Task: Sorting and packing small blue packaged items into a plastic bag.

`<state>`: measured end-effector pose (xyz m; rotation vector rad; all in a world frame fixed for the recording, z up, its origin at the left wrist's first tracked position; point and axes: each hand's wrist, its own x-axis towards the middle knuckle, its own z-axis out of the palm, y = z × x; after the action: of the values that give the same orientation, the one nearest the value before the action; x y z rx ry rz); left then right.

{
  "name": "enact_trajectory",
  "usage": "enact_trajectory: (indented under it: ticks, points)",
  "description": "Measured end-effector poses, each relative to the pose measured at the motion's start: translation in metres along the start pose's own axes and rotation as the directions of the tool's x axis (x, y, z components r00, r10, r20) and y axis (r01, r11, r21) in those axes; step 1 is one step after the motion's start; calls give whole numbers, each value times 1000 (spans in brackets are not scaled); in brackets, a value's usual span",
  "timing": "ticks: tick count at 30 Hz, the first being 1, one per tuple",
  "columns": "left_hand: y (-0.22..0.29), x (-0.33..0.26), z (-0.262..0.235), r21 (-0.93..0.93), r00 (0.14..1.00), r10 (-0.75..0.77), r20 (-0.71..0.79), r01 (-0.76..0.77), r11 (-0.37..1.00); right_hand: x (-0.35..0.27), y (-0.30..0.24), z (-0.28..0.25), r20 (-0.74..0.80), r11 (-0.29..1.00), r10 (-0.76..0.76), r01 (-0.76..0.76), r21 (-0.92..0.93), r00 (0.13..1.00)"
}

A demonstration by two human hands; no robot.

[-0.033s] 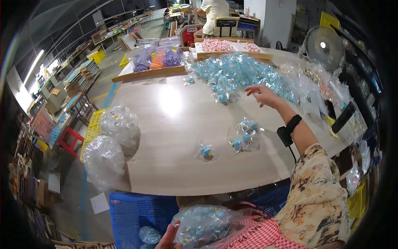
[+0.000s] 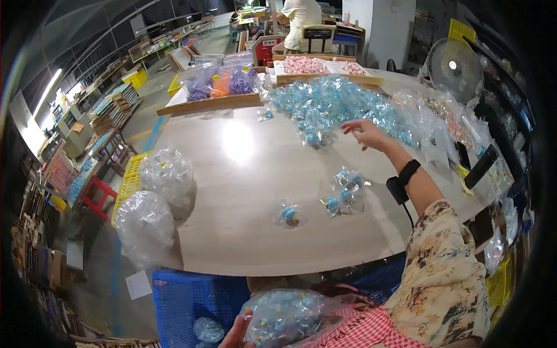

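At the lower edge, my left hand (image 2: 237, 333) is closed on the side of a large clear plastic bag (image 2: 284, 318) filled with small blue pieces, held at my lap. My right hand (image 2: 366, 134) reaches over the table beside the near edge of a big heap of blue trinkets in small clear packets (image 2: 342, 104). Its fingers are spread and nothing shows in them. Nearer to me lie several loose packets (image 2: 346, 196) in a cluster, with a single packet (image 2: 289, 214) to their left.
Two puffed clear bags (image 2: 145, 226) stand at the table's left edge by a yellow basket (image 2: 130, 180). A blue crate (image 2: 174, 296) sits below the near edge. Trays of purple bags (image 2: 209, 101) and pink pieces (image 2: 304, 64) lie at the back. A fan (image 2: 455, 69) stands at right.
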<state>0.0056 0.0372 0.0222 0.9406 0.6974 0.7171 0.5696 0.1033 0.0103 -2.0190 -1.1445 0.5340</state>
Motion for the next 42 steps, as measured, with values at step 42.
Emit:
enact_trajectory:
  ticks: [42]
  points:
    - [-25,11,-32,-61,992,100,77,-96,994,57,-27,49,99,929,51,-84,360,994]
